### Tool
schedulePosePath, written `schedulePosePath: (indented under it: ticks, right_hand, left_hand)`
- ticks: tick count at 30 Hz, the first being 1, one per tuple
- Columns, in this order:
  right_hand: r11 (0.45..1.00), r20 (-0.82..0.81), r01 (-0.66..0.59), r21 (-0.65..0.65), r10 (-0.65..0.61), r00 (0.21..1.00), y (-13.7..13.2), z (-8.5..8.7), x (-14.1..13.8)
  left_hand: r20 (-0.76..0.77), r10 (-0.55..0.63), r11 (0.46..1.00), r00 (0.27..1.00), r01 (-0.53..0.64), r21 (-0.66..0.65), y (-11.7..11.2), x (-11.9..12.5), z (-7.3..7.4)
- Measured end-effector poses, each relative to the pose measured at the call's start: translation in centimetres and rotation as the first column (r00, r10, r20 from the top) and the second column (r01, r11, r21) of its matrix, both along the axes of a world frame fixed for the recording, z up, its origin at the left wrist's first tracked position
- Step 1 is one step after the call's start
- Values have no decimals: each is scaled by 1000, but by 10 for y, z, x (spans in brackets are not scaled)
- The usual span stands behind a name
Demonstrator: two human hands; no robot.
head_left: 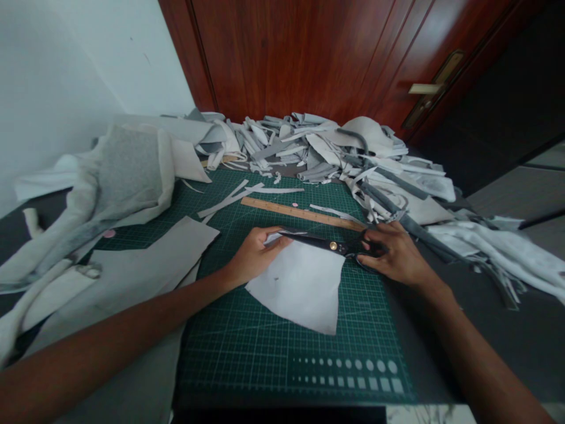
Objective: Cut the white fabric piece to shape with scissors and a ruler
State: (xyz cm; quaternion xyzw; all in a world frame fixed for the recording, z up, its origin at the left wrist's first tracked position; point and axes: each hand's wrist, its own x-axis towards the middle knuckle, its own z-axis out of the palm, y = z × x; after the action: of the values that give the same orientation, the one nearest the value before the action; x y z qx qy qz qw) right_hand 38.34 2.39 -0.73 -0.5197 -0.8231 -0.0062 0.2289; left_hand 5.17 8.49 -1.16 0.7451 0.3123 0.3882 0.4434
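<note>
Near the middle of a green cutting mat (286, 347), the right hand (395, 253) closes around the handles of black fabric shears (331, 243), whose blades lie along the upper edge of a white fabric piece (295, 288). The left hand (256, 256), open with fingers slightly curled, rests on that edge beside the blades. Beyond lie a wooden ruler (304, 213) on the mat and, at the far edge of the counter (441, 341), a heap of grey and white fabric scraps (291, 147) before a reddish wooden door (286, 53).
</note>
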Motion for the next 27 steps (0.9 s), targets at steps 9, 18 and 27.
schedulePosePath:
  ticks: [9, 18, 27]
  right_hand:
    - [1000, 20, -1, 13, 1, 1000, -2, 1, 3]
    - [1000, 38, 0, 26, -1, 999, 0, 0, 4]
    - [1000, 3, -15, -16, 15, 1000, 0, 0, 5]
  left_hand:
    - [2, -3, 1000, 1000, 3, -21, 1, -1, -3]
    - [17, 7, 1000, 1000, -7, -30, -1, 1, 0]
    - [24, 61, 994, 998, -59, -88, -3, 1, 2]
